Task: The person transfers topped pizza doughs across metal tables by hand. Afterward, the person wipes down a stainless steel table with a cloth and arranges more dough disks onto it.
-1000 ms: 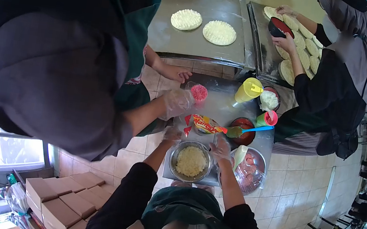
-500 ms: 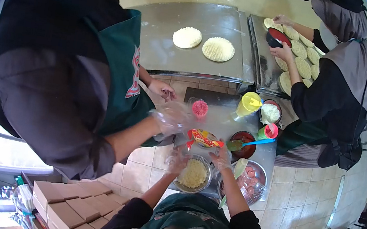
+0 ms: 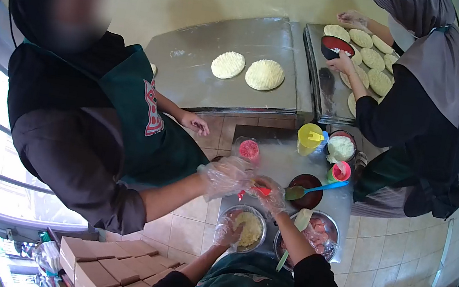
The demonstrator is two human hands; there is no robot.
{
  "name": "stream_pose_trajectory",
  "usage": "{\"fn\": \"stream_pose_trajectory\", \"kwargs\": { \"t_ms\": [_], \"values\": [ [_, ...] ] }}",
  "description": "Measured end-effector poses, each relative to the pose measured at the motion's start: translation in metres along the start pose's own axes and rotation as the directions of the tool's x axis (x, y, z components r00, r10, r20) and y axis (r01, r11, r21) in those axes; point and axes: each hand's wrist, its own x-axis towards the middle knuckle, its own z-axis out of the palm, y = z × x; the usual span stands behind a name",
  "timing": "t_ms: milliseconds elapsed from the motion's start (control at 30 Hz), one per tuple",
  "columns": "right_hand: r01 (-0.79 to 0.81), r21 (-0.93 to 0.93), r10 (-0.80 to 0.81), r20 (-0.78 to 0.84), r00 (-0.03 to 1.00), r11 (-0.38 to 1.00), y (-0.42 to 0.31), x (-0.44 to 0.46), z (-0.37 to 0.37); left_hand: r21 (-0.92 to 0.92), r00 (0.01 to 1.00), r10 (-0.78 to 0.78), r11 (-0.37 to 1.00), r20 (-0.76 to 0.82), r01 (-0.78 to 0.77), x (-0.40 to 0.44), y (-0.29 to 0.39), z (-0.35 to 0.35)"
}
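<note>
My left hand (image 3: 228, 229), in a clear plastic glove, is at the left rim of a metal bowl (image 3: 250, 247) of pale yellow crumbly food, fingers over the food. Whether it grips any is hidden. Beyond the bowl, my right hand (image 3: 268, 196), also gloved, is closed on a red and yellow packet (image 3: 261, 190). A co-worker's gloved hand (image 3: 229, 177) meets the packet from the left and hides much of it. To the right sits a bowl of pink pieces (image 3: 319, 236) with a pale green-handled utensil (image 3: 302, 219) across it.
A dark red bowl (image 3: 308, 196) holds a blue-handled brush (image 3: 326, 187). Behind are a yellow jug (image 3: 308, 140), a bowl of white stuff (image 3: 340, 147) and a pink-topped cup (image 3: 249, 150). Dough rounds (image 3: 265, 75) lie on the far table (image 3: 194, 62). Another co-worker (image 3: 423, 100) stands at right; cartons (image 3: 106, 267) are lower left.
My right hand has closed on the packet and lifted it toward the co-worker's hand, which has reached across to it. My left hand has moved over the bowl's food. The view has shifted.
</note>
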Motion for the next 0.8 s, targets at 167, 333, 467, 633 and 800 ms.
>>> {"fn": "stream_pose_trajectory", "kwargs": {
  "t_ms": [167, 333, 467, 633, 800],
  "values": [
    [0.053, -0.114, -0.068, -0.133, 0.989, 0.992, 0.016, -0.011, 0.008, 0.004, 1.000, -0.004, 1.000, 0.031, 0.004, 0.001, 0.013, 0.005],
    [-0.012, -0.013, 0.010, -0.117, 0.993, 1.000, 0.017, -0.018, 0.003, -0.046, 1.000, -0.026, 0.999, 0.006, 0.026, -0.007, 0.012, 0.011],
    [0.070, -0.050, -0.074, -0.082, 0.994, 0.996, 0.017, -0.016, 0.001, 0.077, 0.995, -0.088, 0.993, 0.051, 0.084, -0.002, 0.027, 0.003],
    [0.092, 0.168, -0.075, -0.107, 0.991, 0.981, -0.003, -0.013, 0.004, 0.030, 0.998, -0.068, 0.997, 0.011, 0.068, 0.002, 0.033, 0.005],
    [-0.147, 0.040, 0.152, -0.230, 0.961, 0.988, 0.004, 0.004, 0.020, -0.101, 0.970, -0.244, 0.965, 0.015, 0.244, 0.019, 0.010, 0.010]
  ]
}}
